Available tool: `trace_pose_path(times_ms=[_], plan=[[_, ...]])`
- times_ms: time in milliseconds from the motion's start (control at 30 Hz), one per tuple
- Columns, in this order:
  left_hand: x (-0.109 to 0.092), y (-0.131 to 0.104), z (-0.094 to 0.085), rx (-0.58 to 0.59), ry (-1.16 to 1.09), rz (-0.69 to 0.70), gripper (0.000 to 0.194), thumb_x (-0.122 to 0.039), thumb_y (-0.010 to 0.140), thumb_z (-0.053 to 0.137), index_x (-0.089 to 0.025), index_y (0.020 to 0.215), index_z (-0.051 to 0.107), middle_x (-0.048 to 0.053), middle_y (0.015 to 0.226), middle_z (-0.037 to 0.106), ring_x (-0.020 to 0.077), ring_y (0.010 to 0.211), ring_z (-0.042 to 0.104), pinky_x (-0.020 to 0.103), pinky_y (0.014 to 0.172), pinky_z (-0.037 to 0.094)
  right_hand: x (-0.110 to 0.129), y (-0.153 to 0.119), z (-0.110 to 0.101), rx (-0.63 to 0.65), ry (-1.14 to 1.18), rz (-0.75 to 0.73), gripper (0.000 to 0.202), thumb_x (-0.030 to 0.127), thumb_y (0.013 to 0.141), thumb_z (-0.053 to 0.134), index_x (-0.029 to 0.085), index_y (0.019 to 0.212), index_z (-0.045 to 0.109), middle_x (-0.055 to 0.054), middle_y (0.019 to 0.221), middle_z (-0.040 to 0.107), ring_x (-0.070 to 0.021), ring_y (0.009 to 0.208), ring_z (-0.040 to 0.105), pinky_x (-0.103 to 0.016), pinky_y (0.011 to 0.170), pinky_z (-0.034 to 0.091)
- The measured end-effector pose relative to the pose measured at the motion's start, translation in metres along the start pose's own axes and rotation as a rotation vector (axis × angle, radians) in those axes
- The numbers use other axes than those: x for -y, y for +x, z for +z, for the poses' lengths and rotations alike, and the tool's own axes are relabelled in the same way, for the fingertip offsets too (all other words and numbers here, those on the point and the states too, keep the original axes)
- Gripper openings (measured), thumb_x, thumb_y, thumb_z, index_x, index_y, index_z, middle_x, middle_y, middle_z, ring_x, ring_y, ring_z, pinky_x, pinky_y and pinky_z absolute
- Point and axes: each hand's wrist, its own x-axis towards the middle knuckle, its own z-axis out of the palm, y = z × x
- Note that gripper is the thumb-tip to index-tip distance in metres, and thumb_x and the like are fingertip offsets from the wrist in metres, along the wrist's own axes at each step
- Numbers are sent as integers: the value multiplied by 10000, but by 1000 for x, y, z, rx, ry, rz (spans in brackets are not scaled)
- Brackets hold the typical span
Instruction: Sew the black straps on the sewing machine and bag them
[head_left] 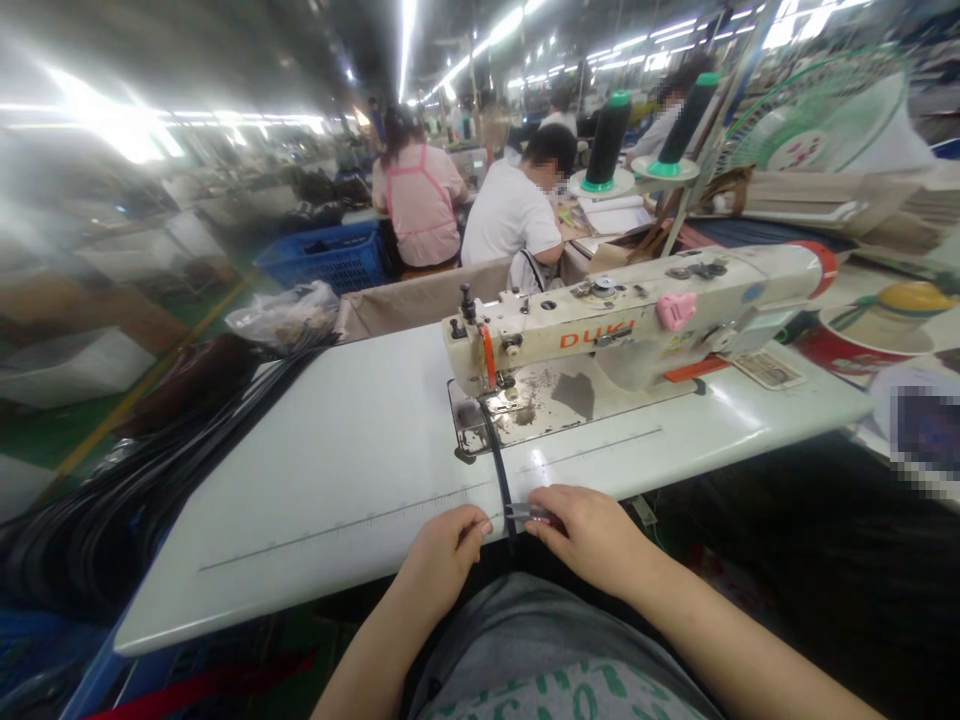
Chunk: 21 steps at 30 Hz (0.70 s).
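Observation:
A narrow black strap (pixel 498 462) runs from under the presser foot of the sewing machine (pixel 600 325) over the table's front edge towards my lap. My right hand (pixel 581 525) is closed round a pair of small thread snips (pixel 525 511), their blades pointing left against the strap. Just left of the strap, my left hand (pixel 450 545) is pinched, thumb against fingers. A thin thread seems to run from its fingertips towards the snips, too fine to make out clearly.
Black straps (pixel 150 480) hang in a bundle off the table's (pixel 337 430) left side. Two thread cones (pixel 606 140) stand behind the machine. A green fan (pixel 810 120) is at the back right. Co-workers (pixel 510 210) sit ahead, near a blue crate (pixel 326 255).

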Motion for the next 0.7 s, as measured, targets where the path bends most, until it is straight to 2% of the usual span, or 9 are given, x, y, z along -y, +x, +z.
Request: trace_pose_path(times_ms=[133,300,500,600,700], plan=[[-1,0,3,-21,-30,11,325,-456,951,478,-208,836,654,-11,648,612,175,651,556,274,647,366,8,4,2,17,-124,-14,61,289,945,694,241,912,675,-21,873,750,-215,807,687,-298,678,405],[-6,-3,8,18,-39,24,311,-432,945,472,-210,812,645,-9,654,594,171,650,544,271,651,368,12,7,10,20,-233,-25,59,272,972,655,230,933,670,-34,872,745,-216,799,687,-300,658,385],[-7,-7,9,68,7,94,279,-363,919,492,-207,727,620,8,712,620,180,729,571,275,695,383,11,8,18,-37,-281,-19,109,277,991,641,222,909,685,-50,819,739,-221,751,682,-309,633,377],[3,-15,1,100,-13,38,287,-395,923,495,-204,792,664,4,712,639,173,695,564,269,679,402,2,4,14,-122,-257,33,148,305,1013,596,232,912,676,-48,814,740,-217,747,681,-301,640,385],[28,-35,-17,206,42,-91,282,-396,903,504,-206,839,702,-3,690,651,176,661,585,265,648,417,-16,-4,6,-218,-138,125,130,358,1008,573,256,955,634,-26,836,742,-204,719,674,-285,630,392]])
